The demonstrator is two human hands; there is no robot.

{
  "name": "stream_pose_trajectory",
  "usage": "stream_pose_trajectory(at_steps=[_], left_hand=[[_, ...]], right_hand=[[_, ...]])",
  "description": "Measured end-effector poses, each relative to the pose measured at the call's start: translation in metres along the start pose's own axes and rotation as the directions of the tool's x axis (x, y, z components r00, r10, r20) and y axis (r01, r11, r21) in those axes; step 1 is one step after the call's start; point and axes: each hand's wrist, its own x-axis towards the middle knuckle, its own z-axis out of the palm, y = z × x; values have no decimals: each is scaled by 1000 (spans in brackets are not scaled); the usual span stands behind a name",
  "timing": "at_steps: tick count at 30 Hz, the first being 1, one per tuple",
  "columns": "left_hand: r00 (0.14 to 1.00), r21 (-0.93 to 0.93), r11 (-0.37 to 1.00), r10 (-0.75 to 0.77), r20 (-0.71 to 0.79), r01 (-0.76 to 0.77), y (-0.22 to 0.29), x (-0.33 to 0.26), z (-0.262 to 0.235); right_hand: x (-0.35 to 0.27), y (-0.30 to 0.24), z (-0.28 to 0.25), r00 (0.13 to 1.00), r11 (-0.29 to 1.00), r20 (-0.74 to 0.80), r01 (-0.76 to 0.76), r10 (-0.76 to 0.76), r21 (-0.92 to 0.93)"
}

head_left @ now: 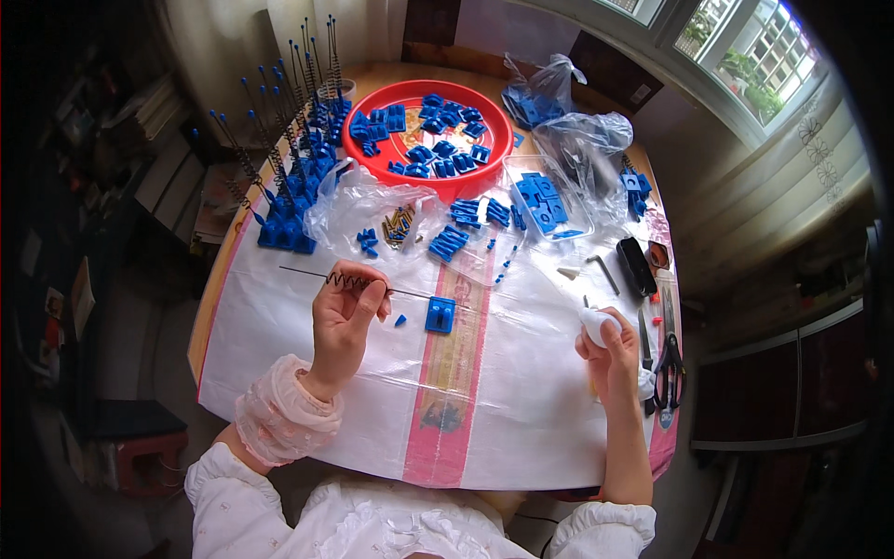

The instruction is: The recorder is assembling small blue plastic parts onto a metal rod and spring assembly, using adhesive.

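Head view: left hand pinched on a dark rod with a coiled spring; its far end lies near or over a blue square base, contact unclear. Right hand curled round a white squeeze bottle. Finished-looking sprung units massed upper left; many loose blue pieces in the red basin apparently await assembly.
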Motion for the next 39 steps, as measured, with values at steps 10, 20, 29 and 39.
stream_pose_trajectory(at_steps=[10,20,29,39], left_hand=[[997,-17,998,-62,43,62,-8,-1,2],[994,-25,995,-95,54,97,-5,-2,4],[989,-52,989,-132,69,135,-5,-4,6],[988,-24,990,-136,67,138,-6,-4,6]], right_hand=[[-1,0,-10,990,1000,-138,9,-10,-9],[2,-1,4,983,999,-182,-7,15,45],[1,-1,9,980,999,-195,43,-38,23],[1,0,8,981,998,-187,59,-56,13]])
